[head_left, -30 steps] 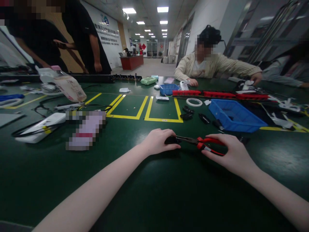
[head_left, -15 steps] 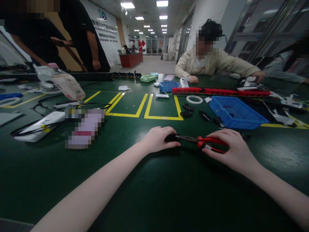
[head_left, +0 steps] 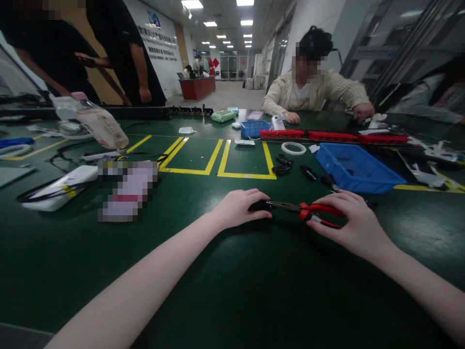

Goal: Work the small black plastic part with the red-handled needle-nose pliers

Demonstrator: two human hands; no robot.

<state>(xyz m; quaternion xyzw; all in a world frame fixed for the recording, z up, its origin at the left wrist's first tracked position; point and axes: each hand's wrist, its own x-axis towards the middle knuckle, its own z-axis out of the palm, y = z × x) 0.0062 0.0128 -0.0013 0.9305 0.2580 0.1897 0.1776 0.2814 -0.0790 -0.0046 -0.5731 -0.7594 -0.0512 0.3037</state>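
Observation:
In the head view, my left hand [head_left: 241,208] is closed on a small black part [head_left: 258,205], partly hidden by the fingers. My right hand [head_left: 348,215] grips the red handles of long-nose pliers [head_left: 303,210], thumb below and fingers above. The pliers point left, and their jaws meet the black part; whether they clamp it I cannot tell. Both hands are just over the green table [head_left: 276,281]. Several similar black pieces [head_left: 283,165] lie beyond the pliers, next to a blue bin [head_left: 358,167].
Yellow tape [head_left: 247,175] marks boxes on the table. At the left are a phone [head_left: 127,191], a white device with a cable [head_left: 60,189] and a bottle [head_left: 101,123]. Behind stand a white ring [head_left: 293,148], red strips [head_left: 332,136] and a small blue basket [head_left: 255,129]. A person [head_left: 312,92] sits opposite.
My hands keep their holds; the pliers and right hand have shifted slightly right. Across the table, the person's hand at the right has drawn inward.

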